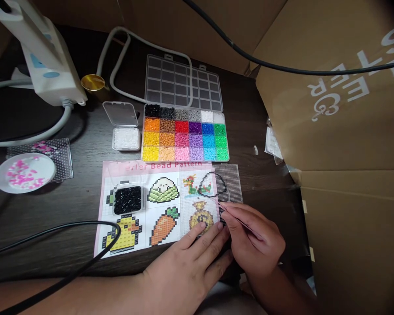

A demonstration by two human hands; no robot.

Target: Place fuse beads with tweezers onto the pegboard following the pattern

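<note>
My right hand [254, 238] pinches a pair of thin pinkish tweezers [236, 215], their tips close to the lower edge of a black bead outline [226, 186]. That rounded outline sits on a clear pegboard [233, 173], which overlaps the right side of a printed bead pattern sheet [142, 175]. Flat across the sheet's lower right part and the board's near edge lies my left hand [187, 262], fingers stretched out. Whether a bead is between the tweezer tips is too small to tell. A small clear box of black beads [127, 199] rests on the sheet's left half.
Behind the sheet stands an open bead organizer [185, 135] with many colours. To its left is a box of white beads [126, 138]. A white dish [6, 179] of pink and white beads sits far left. A black cable [116, 236] crosses the sheet's lower left; cardboard [341, 144] walls the right.
</note>
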